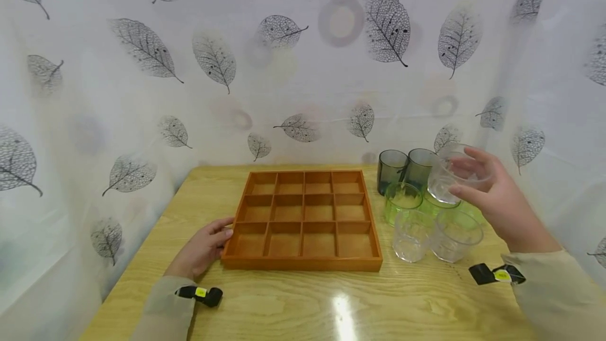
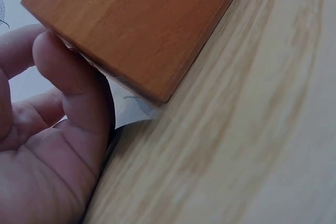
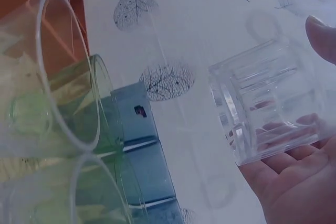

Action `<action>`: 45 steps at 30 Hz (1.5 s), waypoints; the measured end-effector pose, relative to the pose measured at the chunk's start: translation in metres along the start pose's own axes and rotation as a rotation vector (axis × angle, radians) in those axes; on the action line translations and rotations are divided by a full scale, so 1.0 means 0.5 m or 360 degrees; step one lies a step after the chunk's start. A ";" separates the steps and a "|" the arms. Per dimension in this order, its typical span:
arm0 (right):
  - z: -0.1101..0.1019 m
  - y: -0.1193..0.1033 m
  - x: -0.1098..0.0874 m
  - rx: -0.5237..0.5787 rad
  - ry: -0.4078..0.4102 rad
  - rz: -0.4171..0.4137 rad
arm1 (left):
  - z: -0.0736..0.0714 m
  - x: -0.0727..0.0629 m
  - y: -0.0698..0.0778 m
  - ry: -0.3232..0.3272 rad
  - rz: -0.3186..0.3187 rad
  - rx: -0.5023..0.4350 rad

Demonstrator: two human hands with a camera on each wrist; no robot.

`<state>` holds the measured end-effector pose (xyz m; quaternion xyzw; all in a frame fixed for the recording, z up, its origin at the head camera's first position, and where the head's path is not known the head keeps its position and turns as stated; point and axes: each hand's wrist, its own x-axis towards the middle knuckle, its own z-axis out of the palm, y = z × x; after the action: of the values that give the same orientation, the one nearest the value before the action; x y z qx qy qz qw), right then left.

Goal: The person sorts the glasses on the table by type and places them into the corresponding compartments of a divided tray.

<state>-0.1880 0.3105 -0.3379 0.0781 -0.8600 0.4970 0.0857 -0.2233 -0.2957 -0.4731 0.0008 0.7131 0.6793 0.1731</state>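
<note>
My right hand (image 1: 492, 193) holds a clear glass (image 1: 456, 178) between thumb and fingers, raised above the other glasses at the right. In the right wrist view this clear glass (image 3: 273, 100) has its thick base towards the left, with fingers showing through its wall. My left hand (image 1: 203, 246) rests against the left side of a brown wooden compartment tray (image 1: 303, 263). Seen from the left wrist, bent fingers and the thumb (image 2: 68, 69) touch the tray's outer side (image 2: 136, 30) near a corner. Part of that hand is hidden by the tray.
Two clear glasses (image 1: 412, 238) stand right of the tray, with green glasses (image 1: 402, 204) behind them. Further back are two dark grey glasses (image 1: 392, 172). A leaf-patterned curtain (image 1: 303, 83) hangs behind the wooden table (image 1: 265, 304).
</note>
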 end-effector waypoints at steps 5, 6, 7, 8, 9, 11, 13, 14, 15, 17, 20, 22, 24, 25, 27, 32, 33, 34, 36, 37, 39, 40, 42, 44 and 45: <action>0.044 -0.039 0.030 0.0058 -0.0044 -0.0016 | 0.000 0.002 0.003 -0.0009 0.0000 -0.0008; 0.055 -0.046 0.036 0.0077 -0.0054 -0.0030 | -0.001 0.002 0.002 -0.0019 0.0006 0.0003; 0.066 -0.052 0.042 0.0099 -0.0066 -0.0048 | -0.001 0.002 0.002 -0.0014 0.0008 0.0002; 0.077 -0.057 0.048 0.0119 -0.0079 -0.0063 | -0.002 0.002 0.002 -0.0012 0.0010 0.0003; 0.087 -0.062 0.054 0.0139 -0.0095 -0.0072 | -0.002 0.002 0.002 -0.0008 0.0011 0.0002; 0.108 -0.071 0.066 0.0175 -0.0129 -0.0092 | -0.003 0.001 0.001 -0.0013 0.0014 0.0003; 0.129 -0.080 0.079 0.0210 -0.0147 -0.0098 | -0.003 0.000 0.002 -0.0016 0.0014 -0.0007; 0.139 -0.085 0.086 0.0230 -0.0155 -0.0096 | -0.003 -0.001 0.001 -0.0025 0.0017 -0.0011; 0.150 -0.089 0.093 0.0255 -0.0165 -0.0097 | -0.002 -0.002 0.002 -0.0032 0.0019 -0.0016; 0.170 -0.096 0.108 0.0298 -0.0174 -0.0096 | -0.001 -0.005 0.003 -0.0050 0.0025 -0.0031; 0.195 -0.103 0.130 0.0361 -0.0195 -0.0112 | 0.002 -0.007 0.004 -0.0057 0.0023 -0.0053; 0.208 -0.108 0.146 0.0402 -0.0209 -0.0123 | 0.002 -0.006 0.002 -0.0056 0.0022 -0.0050; 0.221 -0.113 0.162 0.0435 -0.0225 -0.0133 | 0.001 -0.003 -0.001 -0.0050 0.0023 -0.0041; 0.229 -0.116 0.170 0.0447 -0.0230 -0.0134 | 0.000 -0.002 -0.002 -0.0044 0.0023 -0.0037; 0.244 -0.122 0.186 0.0470 -0.0244 -0.0136 | -0.002 0.000 -0.004 -0.0044 0.0028 -0.0031; 0.292 -0.139 0.226 0.0491 -0.0323 -0.0160 | -0.007 -0.006 -0.004 -0.0023 0.0023 -0.0023; 0.302 -0.143 0.234 0.0475 -0.0336 -0.0171 | -0.007 -0.008 -0.004 -0.0022 0.0020 -0.0020; 0.312 -0.147 0.242 0.0463 -0.0348 -0.0176 | -0.007 -0.009 -0.003 -0.0016 0.0018 -0.0020; 0.330 -0.153 0.256 0.0421 -0.0361 -0.0190 | -0.006 -0.011 -0.001 -0.0016 0.0018 -0.0010; 0.338 -0.155 0.263 0.0415 -0.0363 -0.0193 | -0.006 -0.010 0.000 -0.0021 0.0021 -0.0005; 0.355 -0.158 0.275 0.0396 -0.0357 -0.0208 | -0.004 -0.008 0.001 -0.0028 0.0025 0.0002; 0.363 -0.159 0.280 0.0393 -0.0357 -0.0210 | -0.003 -0.007 0.001 -0.0028 0.0028 0.0003; 0.380 -0.161 0.289 0.0414 -0.0363 -0.0214 | -0.003 -0.004 0.001 -0.0031 0.0032 0.0009; 0.397 -0.163 0.296 0.0426 -0.0361 -0.0209 | -0.002 -0.001 0.001 -0.0033 0.0033 0.0012; 0.406 -0.163 0.299 0.0438 -0.0358 -0.0205 | -0.002 0.000 0.001 -0.0041 0.0039 0.0014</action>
<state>-0.3299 0.0867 -0.3353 0.1992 -0.7812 0.5916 0.0094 -0.2238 -0.2966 -0.4725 0.0191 0.7137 0.6783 0.1739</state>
